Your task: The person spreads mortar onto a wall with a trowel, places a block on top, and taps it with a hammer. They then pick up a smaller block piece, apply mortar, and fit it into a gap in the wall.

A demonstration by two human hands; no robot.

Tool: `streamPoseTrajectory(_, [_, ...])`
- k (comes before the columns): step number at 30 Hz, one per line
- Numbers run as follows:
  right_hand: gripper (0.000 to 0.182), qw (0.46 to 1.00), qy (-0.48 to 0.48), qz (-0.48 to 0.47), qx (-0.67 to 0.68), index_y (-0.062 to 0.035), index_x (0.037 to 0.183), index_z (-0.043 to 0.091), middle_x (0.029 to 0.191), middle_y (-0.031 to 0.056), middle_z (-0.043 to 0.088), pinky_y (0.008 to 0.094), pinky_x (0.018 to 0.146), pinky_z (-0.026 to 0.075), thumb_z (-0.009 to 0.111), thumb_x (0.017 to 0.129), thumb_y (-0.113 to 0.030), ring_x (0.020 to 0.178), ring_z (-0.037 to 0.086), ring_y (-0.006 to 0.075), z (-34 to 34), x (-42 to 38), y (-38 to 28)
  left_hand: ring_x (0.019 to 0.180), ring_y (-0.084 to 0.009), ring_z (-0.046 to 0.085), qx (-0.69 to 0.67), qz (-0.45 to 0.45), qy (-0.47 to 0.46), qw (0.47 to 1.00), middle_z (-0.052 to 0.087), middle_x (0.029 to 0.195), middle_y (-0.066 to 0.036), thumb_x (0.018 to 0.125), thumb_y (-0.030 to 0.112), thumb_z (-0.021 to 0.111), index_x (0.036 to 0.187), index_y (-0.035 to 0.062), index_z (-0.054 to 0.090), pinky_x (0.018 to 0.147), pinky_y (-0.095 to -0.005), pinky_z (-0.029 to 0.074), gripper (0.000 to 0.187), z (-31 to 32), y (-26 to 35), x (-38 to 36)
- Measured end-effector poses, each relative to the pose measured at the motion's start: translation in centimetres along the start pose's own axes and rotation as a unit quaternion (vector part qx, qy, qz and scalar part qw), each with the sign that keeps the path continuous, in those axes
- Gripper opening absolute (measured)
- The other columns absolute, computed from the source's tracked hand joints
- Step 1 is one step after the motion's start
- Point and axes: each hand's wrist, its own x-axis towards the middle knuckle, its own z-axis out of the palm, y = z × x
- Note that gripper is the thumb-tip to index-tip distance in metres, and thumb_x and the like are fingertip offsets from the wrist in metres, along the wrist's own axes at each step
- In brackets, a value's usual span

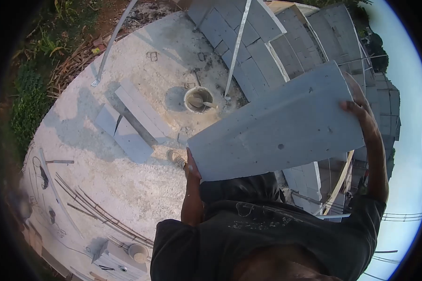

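A large grey concrete block (276, 129) with small pits in its face is held up in front of my body, tilted so its right end is higher. My left hand (192, 169) is closed on the block's lower left end. My right hand (356, 104) grips the opposite end, its fingers curled over the edge. Part of each hand is hidden behind the block. Beyond it, on the floor, stands a round bucket (188, 104) with a trowel (204, 102) in it.
Flat blocks (143, 111) lie on the pale concrete floor (140, 187). A block wall (248, 42) rises behind, beside a slanted metal pole (237, 47). Long thin rods (103, 210) and a white bucket (138, 253) are at lower left. Plants (28, 98) grow past the floor's edge.
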Motion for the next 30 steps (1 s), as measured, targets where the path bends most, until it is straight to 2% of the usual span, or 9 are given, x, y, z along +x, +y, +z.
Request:
streamPoseTrajectory(4, [0.098,0.991,0.065,0.059,0.106,-0.0006,0.154,0.035,0.120,0.0216,0.064,0.0373,0.090,0.051,0.074,0.074,-0.040,0.110,0.064,0.0284,-3.6,-1.1,18.5,0.136,-0.0352,0.047,0.058,-0.043,-0.027,0.997,0.046,0.152,-0.013,0.102,0.072,0.025,0.156,0.0121,0.037,0.111,-0.0521,0.042,0.081,2.1,-0.1,-2.3])
streamPoseTrajectory(6, [0.098,0.978,-0.001,0.051,0.202,-0.0006,0.153,0.036,0.132,0.0210,0.058,0.0390,0.095,0.050,0.077,0.076,-0.046,0.118,0.059,0.0280,-4.3,-2.3,26.1,0.136,-0.0332,0.047,0.110,-0.030,-0.035,0.993,0.046,0.152,-0.012,0.101,0.073,0.027,0.156,0.0113,0.036,0.112,-0.0501,0.041,0.083,5.8,1.0,-1.2])
streamPoseTrajectory(9, [0.095,0.947,-0.011,0.151,0.282,0.0008,0.150,0.040,0.134,0.0199,0.056,0.0407,0.102,0.045,0.076,0.080,-0.051,0.123,0.056,0.0282,-4.4,-4.6,36.0,0.137,-0.0285,0.046,0.284,-0.005,-0.005,0.959,0.045,0.153,-0.010,0.098,0.076,0.032,0.156,0.0098,0.035,0.114,-0.0450,0.038,0.088,11.1,4.3,0.8])
streamPoseTrajectory(12, [0.092,0.936,-0.017,0.150,0.320,0.0022,0.147,0.043,0.136,0.0190,0.056,0.0418,0.106,0.042,0.076,0.082,-0.053,0.127,0.053,0.0284,-3.9,-6.7,47.2,0.139,-0.0259,0.043,0.448,0.031,0.023,0.893,0.044,0.154,-0.009,0.097,0.079,0.032,0.158,0.0083,0.032,0.116,-0.0410,0.035,0.093,18.5,7.7,4.3])
streamPoseTrajectory(15, [0.091,0.889,0.096,0.080,0.440,0.0033,0.147,0.043,0.136,0.0196,0.056,0.0434,0.107,0.041,0.078,0.082,-0.051,0.128,0.052,0.0297,0.3,-7.0,55.5,0.141,-0.0263,0.042,0.558,0.121,0.056,0.819,0.042,0.155,-0.010,0.095,0.082,0.031,0.158,0.0066,0.031,0.117,-0.0401,0.034,0.098,30.4,5.6,7.1])
streamPoseTrajectory(18, [0.097,0.865,0.077,0.092,0.488,0.0030,0.149,0.040,0.141,0.0203,0.052,0.0445,0.109,0.039,0.080,0.080,-0.052,0.131,0.050,0.0312,-0.3,-7.7,60.9,0.142,-0.0260,0.041,0.591,0.129,0.032,0.796,0.043,0.156,-0.010,0.093,0.084,0.032,0.158,0.0050,0.032,0.116,-0.0398,0.034,0.103,40.9,1.5,10.4])
streamPoseTrajectory(22, [0.100,0.886,0.162,0.097,0.423,0.0047,0.148,0.040,0.137,0.0200,0.055,0.0446,0.106,0.042,0.083,0.077,-0.052,0.129,0.051,0.0320,-6.3,-8.4,64.4,0.139,-0.0279,0.045,0.568,0.213,-0.083,0.791,0.049,0.151,-0.014,0.092,0.085,0.031,0.152,0.0012,0.042,0.116,-0.0410,0.034,0.103,53.4,-7.1,16.8])
streamPoseTrajectory(25, [0.087,0.921,0.220,0.109,0.301,0.0039,0.133,0.057,0.124,0.0167,0.064,0.0413,0.097,0.048,0.086,0.072,-0.050,0.115,0.060,0.0282,-11.4,-7.9,67.7,0.134,-0.0291,0.050,0.542,0.276,-0.089,0.789,0.052,0.148,-0.013,0.093,0.084,0.029,0.147,-0.0001,0.048,0.113,-0.0411,0.037,0.102,62.1,-13.4,22.4])
streamPoseTrajectory(30, [0.065,0.947,0.246,0.170,0.117,0.0031,0.113,0.068,0.110,0.0135,0.069,0.0412,0.089,0.051,0.084,0.073,-0.046,0.103,0.064,0.0286,-18.5,-3.8,70.5,0.129,-0.0291,0.052,0.494,0.228,-0.261,0.798,0.058,0.140,-0.013,0.097,0.078,0.030,0.146,0.0014,0.049,0.111,-0.0429,0.039,0.093,73.5,-17.8,36.4])
